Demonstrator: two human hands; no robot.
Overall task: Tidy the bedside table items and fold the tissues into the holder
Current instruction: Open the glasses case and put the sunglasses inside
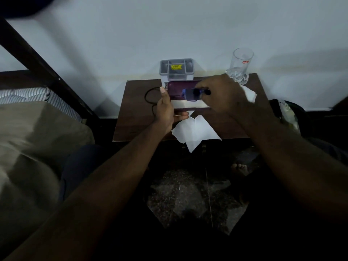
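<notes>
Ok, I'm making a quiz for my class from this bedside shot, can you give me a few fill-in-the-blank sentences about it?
1. The drinking glass stands at the table's far ____ corner.
2. The grey holder carries a ____ sticker.
3. The loose tissues overhang the table's ____ edge.
4. The left hand and right hand together hold a ____ phone.

Missing words: right; yellow; near; purple

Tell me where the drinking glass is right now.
The drinking glass stands upright at the bedside table's far right corner, against the wall, right of the grey holder.
</notes>
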